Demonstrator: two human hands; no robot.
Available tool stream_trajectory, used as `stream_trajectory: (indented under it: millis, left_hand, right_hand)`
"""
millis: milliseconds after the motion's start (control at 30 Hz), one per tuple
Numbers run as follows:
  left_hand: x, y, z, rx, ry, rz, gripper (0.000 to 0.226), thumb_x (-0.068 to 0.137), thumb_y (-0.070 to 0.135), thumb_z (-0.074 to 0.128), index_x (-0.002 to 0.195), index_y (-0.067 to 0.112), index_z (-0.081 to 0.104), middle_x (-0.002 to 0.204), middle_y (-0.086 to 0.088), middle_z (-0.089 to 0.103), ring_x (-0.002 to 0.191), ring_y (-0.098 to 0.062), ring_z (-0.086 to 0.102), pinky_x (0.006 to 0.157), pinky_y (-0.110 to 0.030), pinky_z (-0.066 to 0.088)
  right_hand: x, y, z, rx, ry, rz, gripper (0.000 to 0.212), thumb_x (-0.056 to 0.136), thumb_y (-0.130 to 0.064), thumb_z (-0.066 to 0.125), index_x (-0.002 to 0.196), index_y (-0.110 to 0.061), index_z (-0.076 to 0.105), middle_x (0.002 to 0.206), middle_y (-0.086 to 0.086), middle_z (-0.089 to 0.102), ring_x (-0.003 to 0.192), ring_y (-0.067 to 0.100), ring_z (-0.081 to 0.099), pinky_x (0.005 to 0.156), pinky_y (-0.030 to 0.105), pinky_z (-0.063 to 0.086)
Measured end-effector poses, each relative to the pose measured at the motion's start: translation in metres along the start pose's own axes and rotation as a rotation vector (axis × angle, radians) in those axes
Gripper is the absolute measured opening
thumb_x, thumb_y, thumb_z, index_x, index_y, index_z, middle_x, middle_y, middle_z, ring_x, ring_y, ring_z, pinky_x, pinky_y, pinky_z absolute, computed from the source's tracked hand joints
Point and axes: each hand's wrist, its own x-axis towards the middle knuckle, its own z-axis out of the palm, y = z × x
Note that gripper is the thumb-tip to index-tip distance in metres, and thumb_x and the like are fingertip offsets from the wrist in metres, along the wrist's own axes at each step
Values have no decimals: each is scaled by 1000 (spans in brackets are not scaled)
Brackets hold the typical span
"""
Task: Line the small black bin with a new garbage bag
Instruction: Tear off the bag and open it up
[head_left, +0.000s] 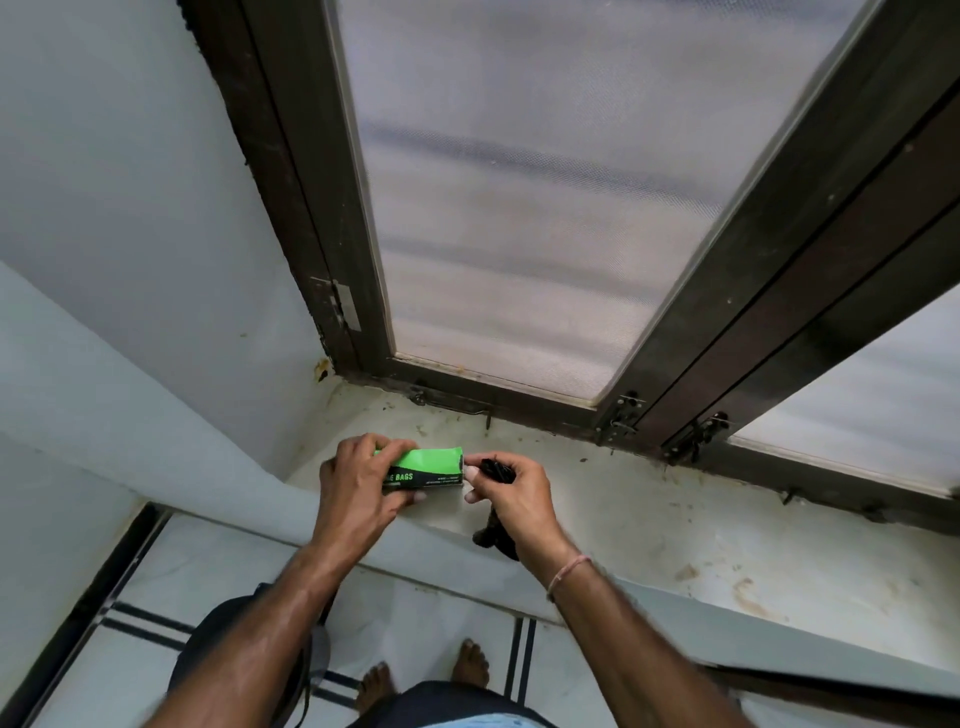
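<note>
- The left hand (358, 483) is clamped around the left end of a green and black box (427, 470), fingers over its top and thumb beneath; the print on the side reads "BAGS".
- The box is held just above the window sill (675, 525), long side level, its open right end towards the right hand (511, 493).
- The right hand's grip is closed on a black bag (497, 470), bunched between thumb and fingers right at the mouth of the box; more black plastic hangs below the palm over the sill's front edge.
- A thin band (567, 570) circles the right wrist.
- The black bin (234, 654) stands on the tiled floor (441, 618) beneath the left forearm, which hides much of it; whether it has a liner, I cannot tell.
- Two bare feet (470, 665) stand on the floor, just right of the bin.
- Behind the sill, a dark-framed window (545, 208) with mesh panels fills the upper view; the sill is stained and speckled with debris.
</note>
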Motion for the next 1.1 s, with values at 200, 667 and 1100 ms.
stream_trajectory:
  millis: [200,667,1100]
  left_hand:
    - [10,-8,-5,142,-9,96,68,72,45,87,135,35,64,118,-2,60,114,-26,52,88,-45,42]
    - [-73,35,-30,-273,2,-113,34,90,61,62,107,31,59,104,12,61,93,-5,57,76,-24,48]
    - [-171,-65,-83,-1020,-112,-679,27,99,35,67,92,9,72,81,-4,79,80,-21,76,65,-30,58]
  right_hand:
    - [1,1,4,-35,-14,5,20,96,-14,73,116,-17,77,96,2,75,63,4,64,66,36,61]
    - [-65,23,42,330,-45,113,48,106,-50,49,116,-8,71,95,9,72,76,17,63,66,25,53]
    - [-143,32,220,621,-74,292,54,108,-44,45,123,1,71,123,22,74,109,26,73,92,34,59]
